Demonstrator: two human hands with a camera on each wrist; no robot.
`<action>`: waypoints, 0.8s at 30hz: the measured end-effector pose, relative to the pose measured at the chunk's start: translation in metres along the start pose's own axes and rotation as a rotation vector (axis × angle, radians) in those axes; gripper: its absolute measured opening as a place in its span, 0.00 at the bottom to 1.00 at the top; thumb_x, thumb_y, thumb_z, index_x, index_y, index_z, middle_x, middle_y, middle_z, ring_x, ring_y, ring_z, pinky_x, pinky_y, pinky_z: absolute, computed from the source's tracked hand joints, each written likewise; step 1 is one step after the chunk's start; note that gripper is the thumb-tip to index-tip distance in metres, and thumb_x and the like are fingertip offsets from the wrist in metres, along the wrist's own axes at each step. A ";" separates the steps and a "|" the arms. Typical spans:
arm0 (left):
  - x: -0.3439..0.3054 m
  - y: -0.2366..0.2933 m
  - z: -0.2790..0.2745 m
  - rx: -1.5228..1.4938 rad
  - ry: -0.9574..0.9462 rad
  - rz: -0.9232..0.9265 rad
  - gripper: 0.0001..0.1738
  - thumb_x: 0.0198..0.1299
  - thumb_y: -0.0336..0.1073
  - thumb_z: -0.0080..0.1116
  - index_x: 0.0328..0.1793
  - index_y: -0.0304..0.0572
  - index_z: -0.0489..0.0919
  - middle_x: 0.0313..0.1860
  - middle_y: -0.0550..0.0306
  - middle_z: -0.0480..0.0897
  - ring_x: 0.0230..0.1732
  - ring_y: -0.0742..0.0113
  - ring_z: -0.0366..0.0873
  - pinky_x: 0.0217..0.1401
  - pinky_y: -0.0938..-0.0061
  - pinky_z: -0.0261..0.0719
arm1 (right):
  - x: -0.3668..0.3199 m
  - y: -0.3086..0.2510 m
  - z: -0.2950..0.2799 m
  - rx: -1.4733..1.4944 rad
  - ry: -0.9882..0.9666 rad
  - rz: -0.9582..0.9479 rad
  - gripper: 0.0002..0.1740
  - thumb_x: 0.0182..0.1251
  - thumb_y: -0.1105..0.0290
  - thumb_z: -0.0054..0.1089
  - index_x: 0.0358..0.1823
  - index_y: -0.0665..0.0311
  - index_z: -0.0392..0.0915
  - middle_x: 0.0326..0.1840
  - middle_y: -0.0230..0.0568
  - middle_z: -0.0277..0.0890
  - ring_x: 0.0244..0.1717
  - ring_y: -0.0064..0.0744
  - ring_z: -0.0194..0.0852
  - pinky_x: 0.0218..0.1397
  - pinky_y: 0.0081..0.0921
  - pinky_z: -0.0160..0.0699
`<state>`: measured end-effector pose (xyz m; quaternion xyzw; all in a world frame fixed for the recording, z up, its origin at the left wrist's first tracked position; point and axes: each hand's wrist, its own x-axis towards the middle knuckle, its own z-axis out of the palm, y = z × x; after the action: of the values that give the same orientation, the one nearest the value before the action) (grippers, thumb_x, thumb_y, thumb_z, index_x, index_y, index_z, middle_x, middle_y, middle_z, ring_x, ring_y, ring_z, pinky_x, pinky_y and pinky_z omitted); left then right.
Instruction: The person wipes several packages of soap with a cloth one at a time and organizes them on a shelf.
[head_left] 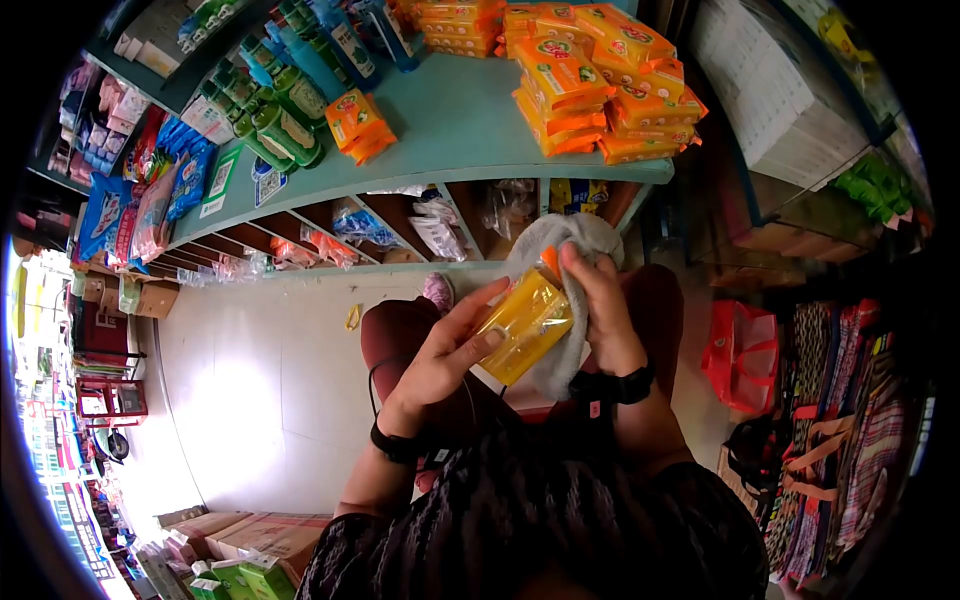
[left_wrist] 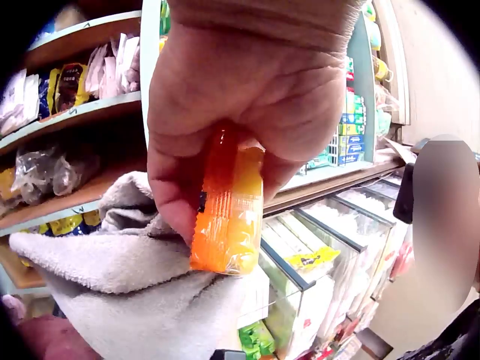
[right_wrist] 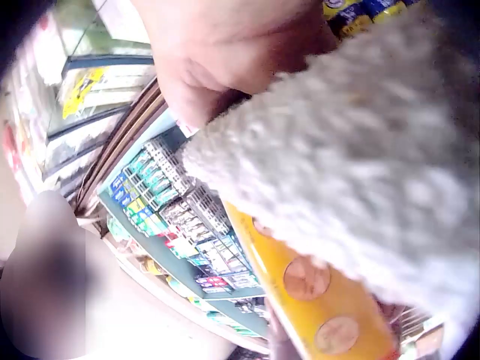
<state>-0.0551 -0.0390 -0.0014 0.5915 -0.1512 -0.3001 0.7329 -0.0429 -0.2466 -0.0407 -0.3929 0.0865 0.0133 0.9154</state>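
A shiny yellow wrapped soap pack (head_left: pixel 530 325) is held up over the lap in the head view. My left hand (head_left: pixel 440 358) grips its left side, thumb across the face. An orange end of its wrapper shows below the palm in the left wrist view. My right hand (head_left: pixel 600 305) holds a grey towelling cloth (head_left: pixel 598 236) against the pack's right side. In the right wrist view the cloth (right_wrist: pixel 352 157) covers much of the pack (right_wrist: pixel 307 281), whose yellow face carries round pictures. Some right-hand fingers are hidden behind the cloth.
A green counter (head_left: pixel 440 120) ahead bears stacked orange packs (head_left: pixel 560 80), a smaller orange stack (head_left: pixel 360 125) and green bottles (head_left: pixel 285 130). Open cubbies hold bagged goods (head_left: pixel 437 228). A red bag (head_left: pixel 740 355) stands at right beside hanging patterned fabrics (head_left: pixel 850 400). Cartons (head_left: pixel 265 535) sit lower left.
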 end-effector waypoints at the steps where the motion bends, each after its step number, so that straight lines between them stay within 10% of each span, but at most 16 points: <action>1: 0.001 0.000 0.000 -0.061 -0.001 -0.006 0.30 0.68 0.31 0.49 0.74 0.34 0.57 0.66 0.52 0.70 0.66 0.67 0.66 0.69 0.74 0.61 | 0.003 0.001 -0.004 0.045 -0.004 0.019 0.19 0.69 0.59 0.57 0.54 0.63 0.73 0.49 0.36 0.77 0.47 0.26 0.78 0.51 0.25 0.77; 8: 0.019 -0.026 -0.003 -0.579 0.071 0.048 0.29 0.68 0.34 0.47 0.74 0.37 0.57 0.66 0.55 0.70 0.66 0.67 0.67 0.68 0.71 0.63 | -0.001 0.013 0.000 0.358 -0.098 0.147 0.31 0.71 0.48 0.50 0.65 0.64 0.66 0.61 0.41 0.71 0.60 0.31 0.70 0.63 0.29 0.69; 16: 0.033 -0.033 0.011 0.651 0.398 0.294 0.45 0.59 0.48 0.62 0.75 0.34 0.53 0.59 0.50 0.67 0.58 0.58 0.68 0.63 0.65 0.66 | -0.010 0.017 0.029 -0.048 -0.111 -0.160 0.30 0.74 0.50 0.46 0.63 0.68 0.65 0.60 0.37 0.70 0.58 0.23 0.68 0.62 0.23 0.67; 17: 0.034 -0.032 0.017 0.650 0.442 0.328 0.56 0.50 0.52 0.71 0.74 0.31 0.49 0.63 0.42 0.64 0.62 0.55 0.65 0.65 0.63 0.65 | -0.013 0.015 0.033 -0.083 -0.129 -0.168 0.31 0.74 0.48 0.44 0.65 0.68 0.64 0.61 0.38 0.69 0.60 0.24 0.68 0.63 0.24 0.66; 24: 0.031 -0.011 0.033 0.215 0.375 0.300 0.52 0.52 0.43 0.70 0.74 0.33 0.47 0.67 0.47 0.62 0.68 0.60 0.61 0.69 0.66 0.61 | -0.008 0.018 0.031 -0.230 -0.326 -0.218 0.39 0.74 0.40 0.31 0.71 0.68 0.54 0.68 0.42 0.60 0.68 0.31 0.59 0.69 0.28 0.59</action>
<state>-0.0530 -0.0852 -0.0079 0.6824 -0.1297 -0.0554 0.7172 -0.0482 -0.2115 -0.0307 -0.4942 -0.1075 -0.0128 0.8626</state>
